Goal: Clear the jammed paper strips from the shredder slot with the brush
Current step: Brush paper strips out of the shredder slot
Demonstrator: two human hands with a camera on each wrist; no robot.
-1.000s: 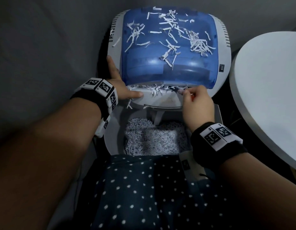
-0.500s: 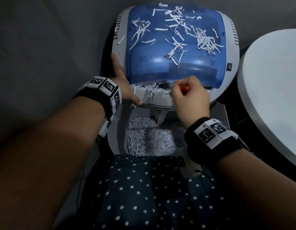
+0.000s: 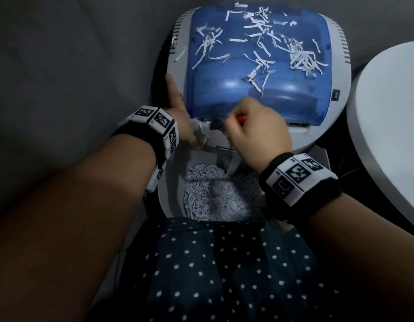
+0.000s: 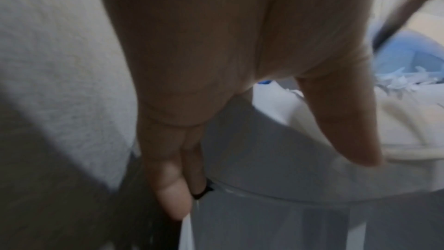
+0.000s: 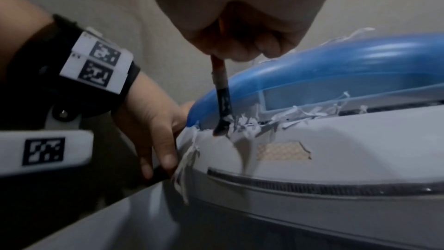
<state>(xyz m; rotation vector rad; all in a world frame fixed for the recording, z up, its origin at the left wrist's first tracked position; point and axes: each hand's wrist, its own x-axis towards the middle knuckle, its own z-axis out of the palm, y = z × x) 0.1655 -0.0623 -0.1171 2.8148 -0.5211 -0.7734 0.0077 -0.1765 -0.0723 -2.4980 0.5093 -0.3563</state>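
Gripping brush (image 5: 222, 90) in curled right hand (image 3: 259, 133), bristles down against paper strips (image 5: 250, 124) jammed along shredder slot (image 5: 312, 111) under blue cover (image 3: 257, 66). Bracing shredder (image 3: 317, 140) with left hand (image 3: 181, 126): fingers straight, pressed on its left edge, holding nothing. More loose strips on cover; shredded paper (image 3: 215, 196) in bin below.

Paper strips (image 5: 242, 124) clog the shredder (image 3: 317, 138) slot at its left end, under the blue cover (image 3: 257, 66) lip. The left hand (image 3: 182, 126) blocks the shredder's left flank; a white round counter (image 3: 387, 126) crowds its right. Above the shredder's cover lies free room.
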